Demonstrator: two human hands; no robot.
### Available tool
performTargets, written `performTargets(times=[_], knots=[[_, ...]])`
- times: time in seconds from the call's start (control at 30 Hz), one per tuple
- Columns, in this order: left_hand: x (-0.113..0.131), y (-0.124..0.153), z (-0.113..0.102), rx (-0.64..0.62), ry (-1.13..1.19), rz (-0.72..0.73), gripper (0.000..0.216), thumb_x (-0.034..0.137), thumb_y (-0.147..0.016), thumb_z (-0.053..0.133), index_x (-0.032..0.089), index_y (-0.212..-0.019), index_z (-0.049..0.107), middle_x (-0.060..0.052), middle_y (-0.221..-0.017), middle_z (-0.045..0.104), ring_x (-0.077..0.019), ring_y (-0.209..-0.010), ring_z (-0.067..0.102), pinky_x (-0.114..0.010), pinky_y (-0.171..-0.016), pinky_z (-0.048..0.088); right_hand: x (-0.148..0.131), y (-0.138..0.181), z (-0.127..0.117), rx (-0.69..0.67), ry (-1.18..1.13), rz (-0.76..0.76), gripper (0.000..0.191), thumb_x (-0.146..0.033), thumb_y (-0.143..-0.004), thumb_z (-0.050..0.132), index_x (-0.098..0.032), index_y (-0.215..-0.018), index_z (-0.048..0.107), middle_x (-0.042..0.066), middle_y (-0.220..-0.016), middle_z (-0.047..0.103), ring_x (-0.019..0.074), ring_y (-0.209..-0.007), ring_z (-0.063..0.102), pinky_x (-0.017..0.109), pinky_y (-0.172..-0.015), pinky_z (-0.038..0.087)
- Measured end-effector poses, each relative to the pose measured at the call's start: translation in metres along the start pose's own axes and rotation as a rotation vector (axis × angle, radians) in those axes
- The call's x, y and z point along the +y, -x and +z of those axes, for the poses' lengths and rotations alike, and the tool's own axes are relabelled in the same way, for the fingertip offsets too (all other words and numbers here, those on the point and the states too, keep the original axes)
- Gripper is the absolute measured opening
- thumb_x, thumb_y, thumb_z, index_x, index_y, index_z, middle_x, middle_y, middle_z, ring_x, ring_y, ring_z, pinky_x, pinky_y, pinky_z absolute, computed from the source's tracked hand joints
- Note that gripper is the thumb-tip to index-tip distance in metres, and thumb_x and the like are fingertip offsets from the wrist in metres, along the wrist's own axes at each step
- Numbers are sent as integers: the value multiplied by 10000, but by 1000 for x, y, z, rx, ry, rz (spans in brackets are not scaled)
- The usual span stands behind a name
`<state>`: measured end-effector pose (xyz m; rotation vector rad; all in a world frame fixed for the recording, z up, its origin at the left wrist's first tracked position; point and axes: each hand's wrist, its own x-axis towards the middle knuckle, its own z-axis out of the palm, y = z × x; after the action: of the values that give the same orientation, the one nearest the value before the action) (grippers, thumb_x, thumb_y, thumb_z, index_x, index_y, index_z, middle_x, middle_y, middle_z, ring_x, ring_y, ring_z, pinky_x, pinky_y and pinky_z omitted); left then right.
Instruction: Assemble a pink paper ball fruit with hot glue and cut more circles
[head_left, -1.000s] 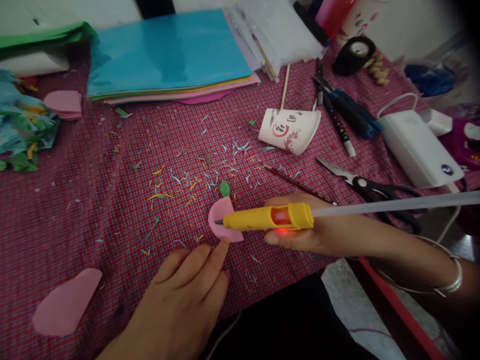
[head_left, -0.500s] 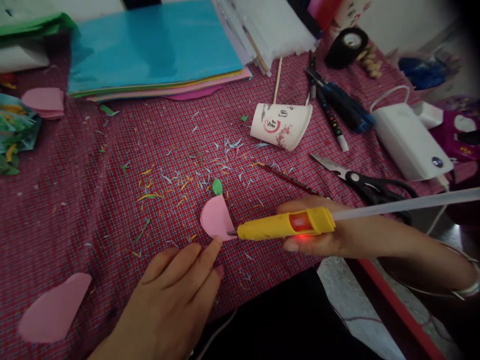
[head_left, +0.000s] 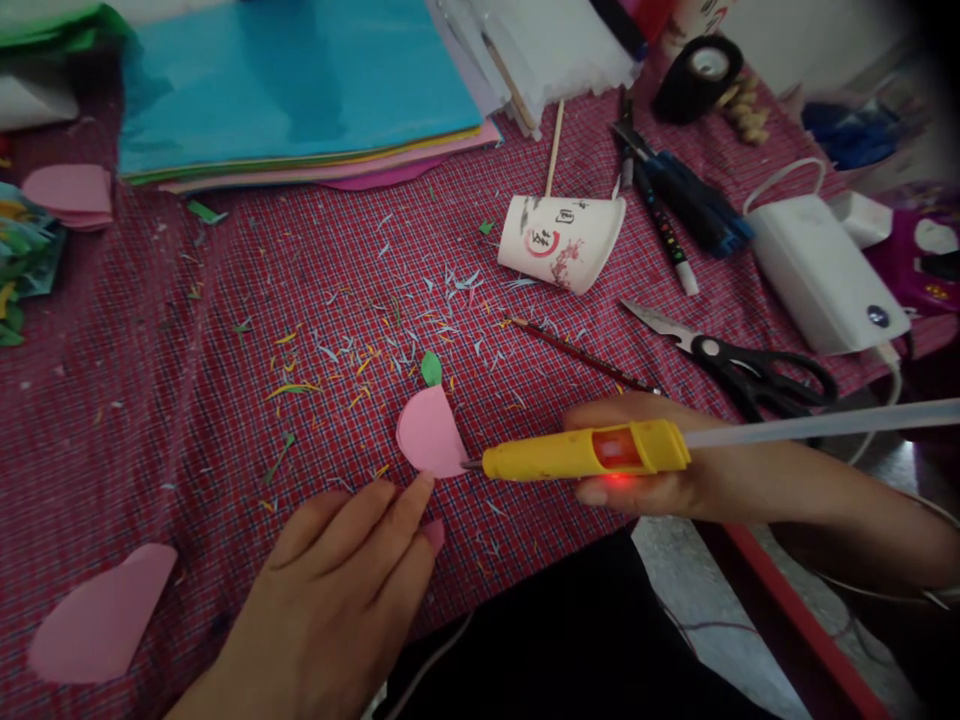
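Observation:
A rounded piece of pink paper (head_left: 430,430) lies on the checked tablecloth, a small green paper scrap (head_left: 431,368) at its upper edge. The index fingertip of my left hand (head_left: 345,570) rests on the paper's lower edge, with the fingers stretched out and nothing gripped. My right hand (head_left: 645,490) is wrapped round a yellow glue gun (head_left: 555,453), from whose back a long clear glue stick (head_left: 817,422) sticks out. Its metal nozzle is at the paper's lower right corner. A red light glows under the gun's body.
Scissors (head_left: 735,360), a pencil (head_left: 581,352), a paper cup (head_left: 559,240) lying sideways and a blue-handled tool (head_left: 694,205) lie beyond my right hand. Coloured paper sheets (head_left: 300,90) are stacked at the back. More pink paper (head_left: 105,615) lies at left, and thin paper clippings are scattered mid-table.
The glue gun and my right hand have shifted slightly to the right, the nozzle staying near the paper's corner. My left hand keeps its fingertip on the paper. The view has shifted slightly.

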<state>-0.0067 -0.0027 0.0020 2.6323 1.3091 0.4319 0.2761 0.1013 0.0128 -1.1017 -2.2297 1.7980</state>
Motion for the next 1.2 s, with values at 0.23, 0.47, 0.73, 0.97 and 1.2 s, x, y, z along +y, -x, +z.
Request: performTargets(times=[0.23,0.47,0.73,0.97,1.2], knots=[[1,2,1,9,-9,12,240,161,-945,440,219,-985,670,-22,-1112,730,-209,-1032,581,-377,-884,376,0,3,1,-2,3,24,312,-420,-854,639,-200,-700,480,-58,-630,447,84,-521,391,230,-460,294],[0,1,0,13,-31,42,262,145,-945,418,209,-952,672,-28,-1095,740,-210,-1000,586,-379,-846,380,-2,-4,4,56,-154,48,240,-379,-845,655,-177,-792,538,-37,-677,502,99,-574,456,222,-502,374],[-2,8,5,-5,-8,23,298,118,-908,422,226,-975,692,-27,-1145,717,-221,-1039,569,-383,-866,390,-5,-11,3,99,-168,59,175,-320,-861,641,-153,-911,629,33,-830,672,150,-752,627,236,-676,493],[-2,8,6,16,35,-4,280,151,-920,433,238,-946,698,-14,-1128,724,-213,-1023,575,-373,-861,383,-8,-13,4,111,-232,28,241,-304,-875,616,-136,-1044,653,78,-998,727,185,-950,676,259,-842,532],[-2,9,6,11,49,-12,242,150,-898,491,255,-978,693,4,-1154,714,-192,-1049,580,-349,-894,387,-9,-11,4,135,-110,63,234,-380,-856,628,-171,-958,648,25,-859,694,166,-766,638,260,-705,525]])
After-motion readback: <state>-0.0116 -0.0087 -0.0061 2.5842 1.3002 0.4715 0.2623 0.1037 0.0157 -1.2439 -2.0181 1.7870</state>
